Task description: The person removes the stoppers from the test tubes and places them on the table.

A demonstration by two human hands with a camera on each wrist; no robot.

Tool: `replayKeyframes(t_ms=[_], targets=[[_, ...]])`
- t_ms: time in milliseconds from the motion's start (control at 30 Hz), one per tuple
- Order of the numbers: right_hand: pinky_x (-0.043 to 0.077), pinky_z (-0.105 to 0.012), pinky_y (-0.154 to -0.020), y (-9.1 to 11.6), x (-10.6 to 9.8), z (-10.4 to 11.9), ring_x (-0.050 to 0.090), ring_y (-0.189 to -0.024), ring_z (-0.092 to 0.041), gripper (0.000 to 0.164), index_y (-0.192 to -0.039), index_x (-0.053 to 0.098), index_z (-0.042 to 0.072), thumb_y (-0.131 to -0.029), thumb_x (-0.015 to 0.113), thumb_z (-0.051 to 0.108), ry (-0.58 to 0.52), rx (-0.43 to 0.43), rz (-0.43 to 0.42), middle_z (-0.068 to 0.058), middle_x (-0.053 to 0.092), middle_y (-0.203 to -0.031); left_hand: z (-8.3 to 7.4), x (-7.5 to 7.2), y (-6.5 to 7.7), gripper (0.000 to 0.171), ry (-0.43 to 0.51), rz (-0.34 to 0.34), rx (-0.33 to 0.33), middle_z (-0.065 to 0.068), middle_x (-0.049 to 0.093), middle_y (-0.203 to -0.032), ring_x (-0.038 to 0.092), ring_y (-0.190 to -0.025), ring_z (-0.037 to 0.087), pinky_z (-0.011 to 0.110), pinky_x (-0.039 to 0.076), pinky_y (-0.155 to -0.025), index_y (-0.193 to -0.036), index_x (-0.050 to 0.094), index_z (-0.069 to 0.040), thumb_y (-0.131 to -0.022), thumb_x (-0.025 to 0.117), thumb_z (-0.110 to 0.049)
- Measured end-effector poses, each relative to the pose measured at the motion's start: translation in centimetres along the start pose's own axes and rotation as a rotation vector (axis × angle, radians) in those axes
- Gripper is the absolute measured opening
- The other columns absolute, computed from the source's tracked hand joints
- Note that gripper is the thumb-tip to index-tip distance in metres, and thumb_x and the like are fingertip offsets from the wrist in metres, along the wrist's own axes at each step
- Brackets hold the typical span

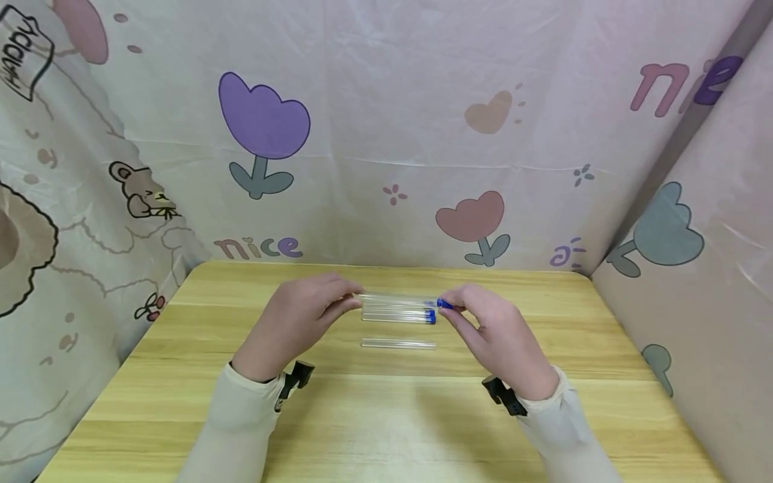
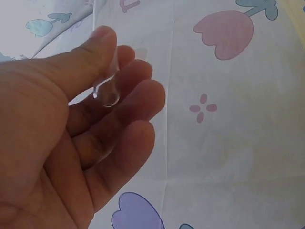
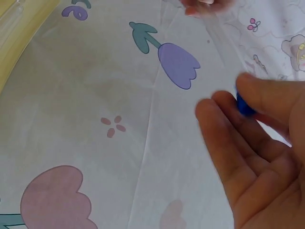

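**You had a clear tube (image 1: 395, 300) in your left hand (image 1: 296, 322) and a blue cap (image 1: 445, 304) in your right hand (image 1: 498, 332)**

So I took the blue-ended tubes (image 1: 395, 314) lying together on the wooden counter (image 1: 386, 416) as my landmark. Your clear tube ran sideways just past them from where you sat, roughly parallel to them. How high you held it, I couldn't tell.

Your left hand was off to the left of the blue-ended tubes, with thumb and index fingers pinching the rounded end of the clear tube; the left wrist view showed that nicely. Your right hand was off to their right, fingers pinching the blue cap right by the tube's other end. Whether the cap was actually seated or only near it, couldn't tell, too small and smeary there.

One loose tube (image 1: 397, 344) lay on your side of the blue-ended tubes, near them and also sideways. Well beyond them hung a printed curtain (image 1: 362, 134) with flowers on it.
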State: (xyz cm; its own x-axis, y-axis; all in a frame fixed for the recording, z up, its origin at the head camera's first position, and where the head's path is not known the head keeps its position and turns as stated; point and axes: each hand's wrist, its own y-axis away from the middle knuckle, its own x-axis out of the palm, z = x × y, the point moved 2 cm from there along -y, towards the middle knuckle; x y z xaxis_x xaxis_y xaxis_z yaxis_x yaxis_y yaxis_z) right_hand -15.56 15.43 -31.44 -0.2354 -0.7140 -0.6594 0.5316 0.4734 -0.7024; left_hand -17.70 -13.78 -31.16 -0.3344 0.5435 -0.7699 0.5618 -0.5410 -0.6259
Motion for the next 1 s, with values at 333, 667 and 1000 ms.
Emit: replayKeyframes(t_ms=[333,667,1000], targets=[[0.049,-0.016,-0.074,0.1,0.2,-0.1,0.062,-0.082,-0.009,0.006,-0.099,0.07,0.01,-0.095,0.076,0.009,0.004,0.06,-0.072,0.003,0.07,-0.095,-0.6,0.0,-0.1,0.01,-0.006,0.025,-0.031,-0.013,0.071,-0.083,0.052,-0.061,-0.002,0.02,0.047,-0.057,-0.099,0.076,-0.018,-0.093,0.078,-0.027],[0.05,-0.015,-0.069,0.1,0.1,-0.3,0.061,-0.078,-0.005,0.018,-0.096,0.072,0.012,-0.088,0.079,-0.003,-0.166,0.067,0.014,0.005,0.071,-0.092,-0.1,-0.1,0.3,0.01,0.04,0.087,-0.032,-0.014,0.07,-0.087,0.055,-0.067,-0.002,0.021,0.052,-0.065,-0.101,0.075,-0.019,-0.096,0.075,-0.027],[0.053,-0.019,-0.073,0.1,-0.7,0.0,0.06,-0.081,-0.006,0.03,-0.101,0.071,0.016,-0.087,0.076,-0.01,-0.359,-0.004,0.144,0.007,0.068,-0.092,0.5,-0.1,0.4,0.01,0.153,0.084,0.092,-0.013,0.067,-0.093,0.059,-0.08,0.001,0.021,0.054,-0.077,-0.105,0.072,-0.015,-0.095,0.074,-0.016]])
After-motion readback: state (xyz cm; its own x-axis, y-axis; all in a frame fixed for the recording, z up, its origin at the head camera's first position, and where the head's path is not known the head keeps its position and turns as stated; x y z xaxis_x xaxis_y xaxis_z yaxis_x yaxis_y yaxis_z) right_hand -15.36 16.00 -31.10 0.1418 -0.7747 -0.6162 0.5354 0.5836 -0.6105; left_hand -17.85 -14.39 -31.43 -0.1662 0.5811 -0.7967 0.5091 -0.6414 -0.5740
